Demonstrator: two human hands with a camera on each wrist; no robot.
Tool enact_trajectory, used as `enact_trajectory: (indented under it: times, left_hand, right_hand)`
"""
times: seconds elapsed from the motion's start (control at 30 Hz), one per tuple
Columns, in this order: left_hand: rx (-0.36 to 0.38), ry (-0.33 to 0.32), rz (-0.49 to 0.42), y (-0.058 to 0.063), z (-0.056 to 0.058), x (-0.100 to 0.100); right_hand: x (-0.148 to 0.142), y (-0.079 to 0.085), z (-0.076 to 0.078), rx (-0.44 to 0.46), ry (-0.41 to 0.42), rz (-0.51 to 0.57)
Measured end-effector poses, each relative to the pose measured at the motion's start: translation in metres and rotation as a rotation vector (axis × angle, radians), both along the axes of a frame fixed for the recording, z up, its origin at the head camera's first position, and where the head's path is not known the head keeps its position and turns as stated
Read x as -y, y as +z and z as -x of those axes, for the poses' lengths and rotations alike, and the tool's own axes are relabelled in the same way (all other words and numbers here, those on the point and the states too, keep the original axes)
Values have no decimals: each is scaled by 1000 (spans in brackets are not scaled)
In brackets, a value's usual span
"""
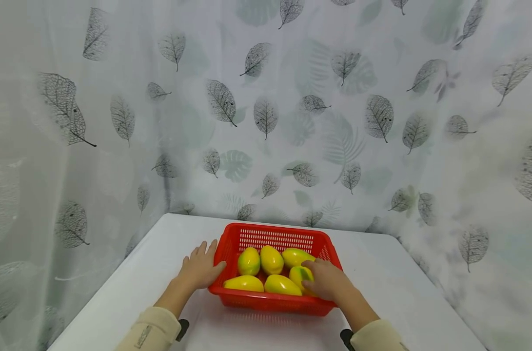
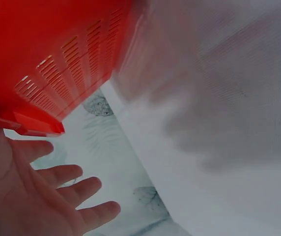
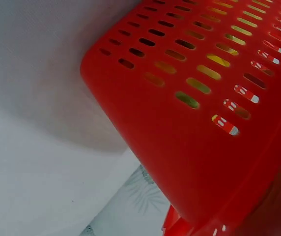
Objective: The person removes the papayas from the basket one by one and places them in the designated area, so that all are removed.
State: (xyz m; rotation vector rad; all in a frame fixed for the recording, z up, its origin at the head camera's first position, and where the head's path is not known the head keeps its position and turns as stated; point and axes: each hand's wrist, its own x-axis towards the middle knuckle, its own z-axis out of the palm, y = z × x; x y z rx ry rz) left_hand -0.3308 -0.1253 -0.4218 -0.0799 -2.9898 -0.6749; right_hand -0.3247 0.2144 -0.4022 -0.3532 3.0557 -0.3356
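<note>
A red plastic basket [image 1: 274, 302] with slotted walls sits on the white table and holds several yellow mangoes, such as one mango [image 1: 248, 262] at the back left. My left hand [image 1: 199, 268] is at the basket's left rim, fingers extended and spread, thumb near the edge. In the left wrist view, that hand [image 2: 47, 191] shows its palm beside the basket wall. My right hand [image 1: 329, 280] reaches over the right rim, with thumb and fingers around a green-patched mango [image 1: 300, 276]. The right wrist view shows mostly the basket's slotted outer wall [image 3: 170, 123]; the right fingers are hidden there.
The white table [image 1: 393, 292] extends on both sides of the basket. Behind it and along the sides hangs a pale curtain [image 1: 292, 146] printed with grey leaves.
</note>
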Motion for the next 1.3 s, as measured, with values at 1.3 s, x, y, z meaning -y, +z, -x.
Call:
enact_trajectory:
  times: [1.3]
  left_hand:
    - [313,-35,-451,-17,2,8]
  right_hand:
    - [4,-12,16,47,-60,78]
